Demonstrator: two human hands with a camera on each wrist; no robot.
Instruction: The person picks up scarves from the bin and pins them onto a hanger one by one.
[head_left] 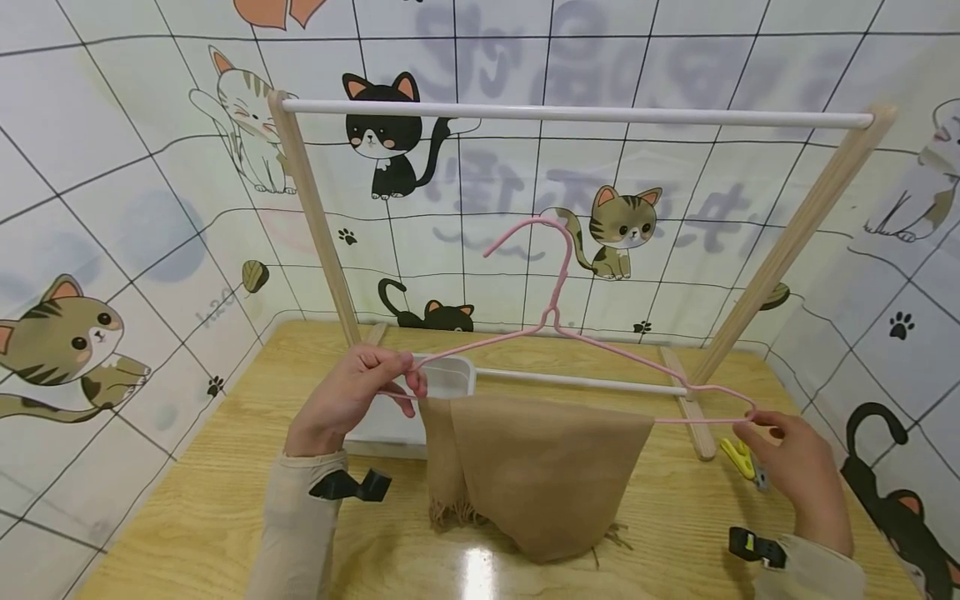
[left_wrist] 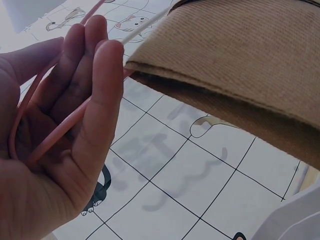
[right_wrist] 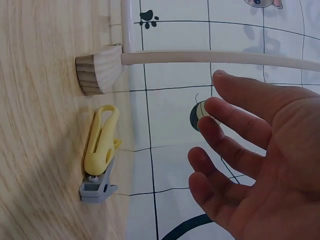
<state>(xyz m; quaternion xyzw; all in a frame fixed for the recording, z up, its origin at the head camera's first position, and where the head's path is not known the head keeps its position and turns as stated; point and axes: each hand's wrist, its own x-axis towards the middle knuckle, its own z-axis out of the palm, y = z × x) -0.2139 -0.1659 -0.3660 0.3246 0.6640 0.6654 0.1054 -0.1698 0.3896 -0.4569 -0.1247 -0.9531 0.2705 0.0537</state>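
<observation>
A pink clothes hanger (head_left: pixel 622 358) is held up above the table, its hook upward. Over its bottom bar hangs a folded brown cloth with a fringed edge (head_left: pixel 551 475), perhaps a scarf. My left hand (head_left: pixel 367 387) grips the hanger's left end; in the left wrist view, the pink hanger (left_wrist: pixel 62 127) passes through the curled fingers beside the cloth (left_wrist: pixel 240 55). My right hand (head_left: pixel 798 467) is at the hanger's right end in the head view. In the right wrist view, the right hand (right_wrist: pixel 260 145) has loosely bent, spread fingers and no hanger shows between them.
Behind the hanger stands a wooden rack with a white top rail (head_left: pixel 577 114) and a lower white bar (head_left: pixel 585 381). A white bin (head_left: pixel 386 429) sits behind my left hand. Yellow (right_wrist: pixel 102 142) and grey clips (right_wrist: pixel 97 189) lie near the rack's right foot (head_left: pixel 697 429).
</observation>
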